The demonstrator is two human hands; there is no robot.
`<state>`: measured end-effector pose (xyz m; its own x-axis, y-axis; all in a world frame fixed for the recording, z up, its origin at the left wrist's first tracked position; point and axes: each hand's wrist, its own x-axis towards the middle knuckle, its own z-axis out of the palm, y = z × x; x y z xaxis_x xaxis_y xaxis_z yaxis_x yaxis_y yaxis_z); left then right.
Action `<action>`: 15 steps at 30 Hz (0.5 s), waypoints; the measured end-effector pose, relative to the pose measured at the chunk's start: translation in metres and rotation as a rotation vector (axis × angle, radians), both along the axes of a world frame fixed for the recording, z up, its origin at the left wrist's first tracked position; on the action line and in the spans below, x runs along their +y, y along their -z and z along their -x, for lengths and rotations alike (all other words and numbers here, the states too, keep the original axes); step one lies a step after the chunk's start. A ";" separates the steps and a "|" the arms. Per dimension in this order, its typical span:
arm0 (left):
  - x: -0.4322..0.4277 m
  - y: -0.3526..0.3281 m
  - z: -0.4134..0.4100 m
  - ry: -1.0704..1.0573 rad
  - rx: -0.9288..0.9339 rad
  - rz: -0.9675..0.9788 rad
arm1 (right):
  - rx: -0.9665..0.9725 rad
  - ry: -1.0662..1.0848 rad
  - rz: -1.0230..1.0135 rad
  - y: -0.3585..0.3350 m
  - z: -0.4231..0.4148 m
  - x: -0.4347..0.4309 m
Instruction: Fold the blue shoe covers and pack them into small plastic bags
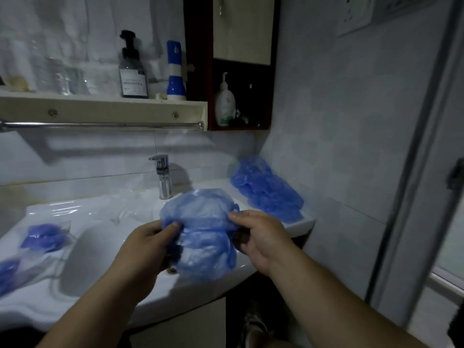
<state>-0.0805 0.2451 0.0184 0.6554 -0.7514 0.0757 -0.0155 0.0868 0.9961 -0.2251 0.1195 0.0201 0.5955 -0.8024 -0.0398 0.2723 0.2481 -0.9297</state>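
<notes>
translucent blue shoe cover (pixel 204 229), blue pile (pixel 266 189), white sink (pixel 75 252), chrome tap (pixel 163 177), blue-and-white bottle (pixel 175 71), dark pump bottle (pixel 132 69).

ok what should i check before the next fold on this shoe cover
1. Grip: left hand and right hand both pinch the shoe cover: ok.
2. Cover flat enough to fold: bunched and crumpled: not ok.
3. Supply: pile of covers on the right corner of the counter: ok.
4. Empty bag ready: clear plastic lies by the tap; whether it is a bag: cannot tell.
5. Packed bags set apart at the left: ok.
</notes>
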 end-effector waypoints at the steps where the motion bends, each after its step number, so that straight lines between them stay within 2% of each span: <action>1: 0.005 0.000 0.000 -0.020 0.030 0.013 | -0.008 0.001 -0.028 0.000 0.003 0.002; 7: 0.021 -0.004 0.004 -0.029 0.055 0.037 | -0.052 -0.091 -0.132 -0.006 0.007 0.013; 10: 0.025 -0.005 0.005 -0.036 0.002 0.022 | 0.021 -0.160 -0.184 -0.008 0.007 0.019; 15: 0.032 0.002 -0.002 0.021 -0.028 -0.037 | -0.028 -0.077 -0.210 -0.007 0.009 0.013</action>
<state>-0.0781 0.2767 0.0166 0.6378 -0.7674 0.0655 -0.0421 0.0502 0.9978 -0.2343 0.1324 0.0272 0.6580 -0.7302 -0.1839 0.2698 0.4566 -0.8478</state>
